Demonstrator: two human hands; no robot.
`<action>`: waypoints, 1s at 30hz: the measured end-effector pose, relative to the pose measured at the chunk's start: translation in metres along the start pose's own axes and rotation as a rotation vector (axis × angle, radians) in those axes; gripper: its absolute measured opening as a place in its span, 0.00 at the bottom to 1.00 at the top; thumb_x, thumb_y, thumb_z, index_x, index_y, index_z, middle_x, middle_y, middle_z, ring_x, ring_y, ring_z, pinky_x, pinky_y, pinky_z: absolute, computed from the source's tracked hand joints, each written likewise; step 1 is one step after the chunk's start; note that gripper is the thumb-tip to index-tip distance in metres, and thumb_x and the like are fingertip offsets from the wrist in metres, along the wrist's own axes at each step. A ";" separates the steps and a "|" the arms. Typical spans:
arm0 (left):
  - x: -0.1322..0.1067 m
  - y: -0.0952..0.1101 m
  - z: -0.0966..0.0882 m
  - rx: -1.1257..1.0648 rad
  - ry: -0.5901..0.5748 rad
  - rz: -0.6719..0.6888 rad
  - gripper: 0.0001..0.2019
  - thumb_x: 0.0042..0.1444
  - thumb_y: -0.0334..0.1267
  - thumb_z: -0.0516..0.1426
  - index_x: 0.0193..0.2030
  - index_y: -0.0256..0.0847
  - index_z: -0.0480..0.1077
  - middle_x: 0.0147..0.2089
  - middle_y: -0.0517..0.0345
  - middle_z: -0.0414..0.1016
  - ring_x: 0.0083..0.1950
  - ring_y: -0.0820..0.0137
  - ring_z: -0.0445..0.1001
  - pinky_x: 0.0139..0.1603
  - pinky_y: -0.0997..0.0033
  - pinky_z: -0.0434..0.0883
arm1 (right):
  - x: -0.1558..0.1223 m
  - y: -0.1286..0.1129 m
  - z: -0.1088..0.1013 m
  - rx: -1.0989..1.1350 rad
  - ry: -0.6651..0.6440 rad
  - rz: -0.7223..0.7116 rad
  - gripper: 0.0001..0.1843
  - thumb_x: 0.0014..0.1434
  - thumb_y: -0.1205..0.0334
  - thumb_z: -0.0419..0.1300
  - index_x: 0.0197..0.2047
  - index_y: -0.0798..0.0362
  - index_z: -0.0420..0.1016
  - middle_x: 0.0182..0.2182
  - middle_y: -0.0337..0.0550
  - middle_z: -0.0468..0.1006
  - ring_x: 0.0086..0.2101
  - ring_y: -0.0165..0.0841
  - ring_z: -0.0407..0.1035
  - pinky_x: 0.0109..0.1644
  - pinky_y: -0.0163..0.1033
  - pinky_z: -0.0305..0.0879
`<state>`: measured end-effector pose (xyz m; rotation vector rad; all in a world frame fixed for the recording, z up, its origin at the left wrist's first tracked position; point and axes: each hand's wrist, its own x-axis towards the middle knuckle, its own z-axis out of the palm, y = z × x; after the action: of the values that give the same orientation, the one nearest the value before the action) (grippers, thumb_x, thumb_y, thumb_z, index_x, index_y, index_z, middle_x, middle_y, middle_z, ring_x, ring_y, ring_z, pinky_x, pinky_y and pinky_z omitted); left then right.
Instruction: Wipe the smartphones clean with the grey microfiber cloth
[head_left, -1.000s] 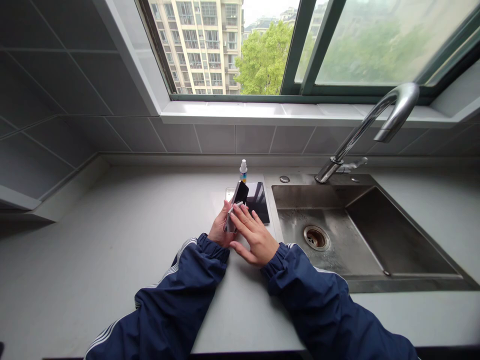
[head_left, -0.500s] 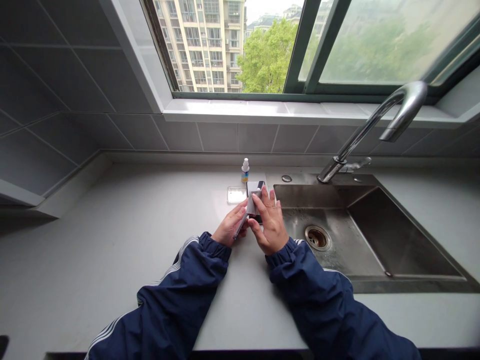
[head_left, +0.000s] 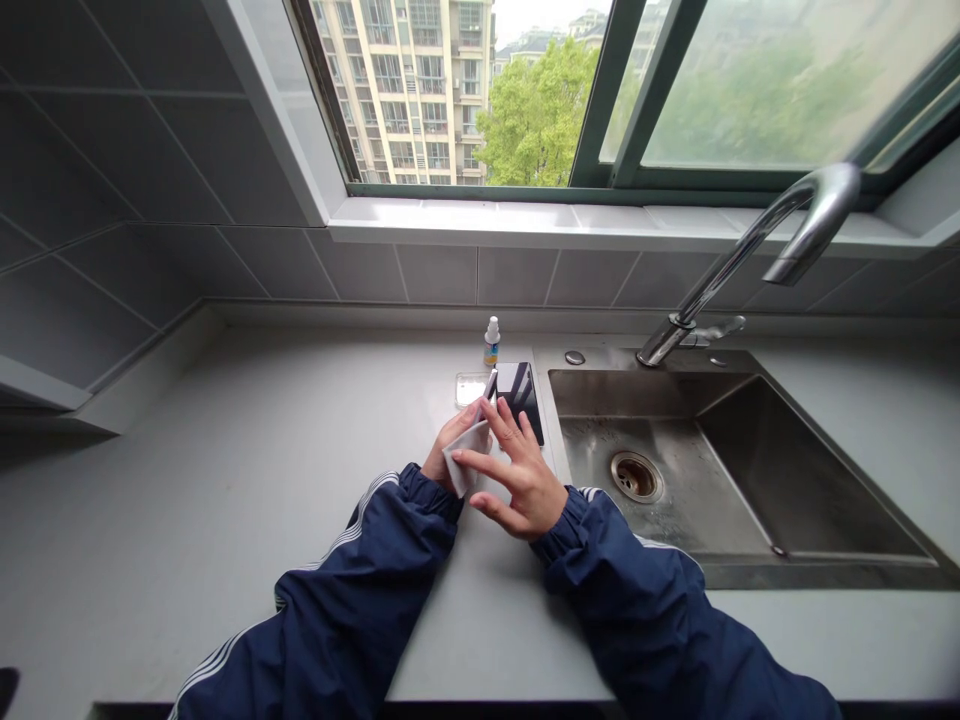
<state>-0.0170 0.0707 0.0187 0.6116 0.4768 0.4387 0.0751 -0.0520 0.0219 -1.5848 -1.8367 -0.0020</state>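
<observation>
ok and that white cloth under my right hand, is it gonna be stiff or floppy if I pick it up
Likely floppy: the white cloth looks thin and bent by your right hand. It's probably light too, with so little thickness showing. Having no round body, it seems unlikely to roll.

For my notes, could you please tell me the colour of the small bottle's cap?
The cap is white, seen best in the head view.
</observation>
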 end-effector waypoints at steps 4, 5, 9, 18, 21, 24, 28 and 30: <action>0.000 -0.002 -0.004 0.142 -0.062 0.019 0.15 0.65 0.42 0.53 0.53 0.43 0.77 0.31 0.56 0.80 0.26 0.70 0.74 0.31 0.70 0.71 | 0.001 0.010 0.000 -0.105 0.129 0.177 0.24 0.69 0.53 0.52 0.68 0.40 0.65 0.76 0.42 0.32 0.73 0.56 0.34 0.69 0.73 0.39; -0.001 -0.002 -0.005 0.166 -0.085 0.004 0.15 0.64 0.42 0.55 0.53 0.41 0.76 0.26 0.58 0.76 0.21 0.73 0.68 0.26 0.71 0.68 | 0.001 0.013 -0.001 -0.120 0.154 0.215 0.25 0.70 0.53 0.51 0.69 0.40 0.62 0.76 0.43 0.31 0.73 0.56 0.33 0.68 0.74 0.40; -0.001 -0.003 -0.010 0.195 -0.163 -0.083 0.14 0.60 0.47 0.60 0.47 0.40 0.76 0.20 0.62 0.63 0.17 0.79 0.56 0.15 0.77 0.52 | 0.001 0.026 -0.005 -0.141 0.222 0.307 0.29 0.71 0.53 0.48 0.73 0.39 0.53 0.76 0.44 0.27 0.72 0.58 0.29 0.66 0.77 0.43; 0.000 0.002 -0.011 0.062 -0.150 -0.204 0.22 0.60 0.54 0.56 0.38 0.33 0.77 0.23 0.55 0.69 0.18 0.77 0.60 0.14 0.77 0.55 | 0.002 0.017 -0.003 -0.158 0.179 0.256 0.27 0.71 0.54 0.49 0.71 0.36 0.57 0.76 0.41 0.26 0.72 0.58 0.27 0.66 0.78 0.40; -0.001 0.003 -0.009 0.018 -0.108 -0.166 0.23 0.63 0.52 0.51 0.46 0.33 0.77 0.28 0.50 0.76 0.21 0.70 0.70 0.18 0.73 0.64 | 0.001 0.014 0.003 -0.150 0.094 0.222 0.29 0.69 0.53 0.53 0.71 0.37 0.57 0.76 0.43 0.28 0.72 0.58 0.30 0.67 0.77 0.41; -0.002 0.004 -0.005 -0.028 -0.030 -0.151 0.23 0.65 0.48 0.49 0.55 0.33 0.74 0.34 0.47 0.81 0.31 0.62 0.80 0.29 0.66 0.75 | 0.000 0.014 0.010 -0.137 0.012 0.219 0.33 0.67 0.51 0.56 0.72 0.42 0.56 0.76 0.49 0.32 0.72 0.59 0.31 0.66 0.78 0.44; -0.001 0.003 -0.004 -0.059 0.033 -0.132 0.23 0.67 0.48 0.49 0.59 0.37 0.73 0.42 0.47 0.84 0.47 0.54 0.82 0.47 0.55 0.78 | 0.000 0.013 0.013 -0.177 0.020 0.216 0.30 0.66 0.51 0.58 0.69 0.45 0.63 0.75 0.51 0.36 0.72 0.61 0.31 0.66 0.79 0.42; 0.001 0.003 -0.005 -0.077 0.066 -0.084 0.23 0.67 0.47 0.49 0.59 0.36 0.73 0.46 0.46 0.83 0.52 0.54 0.80 0.54 0.55 0.76 | 0.000 0.011 0.013 -0.194 0.014 0.201 0.26 0.67 0.53 0.56 0.67 0.46 0.67 0.75 0.50 0.43 0.72 0.59 0.32 0.66 0.78 0.41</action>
<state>-0.0197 0.0752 0.0170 0.5023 0.5445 0.3962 0.0785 -0.0435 0.0076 -1.8936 -1.7013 -0.1032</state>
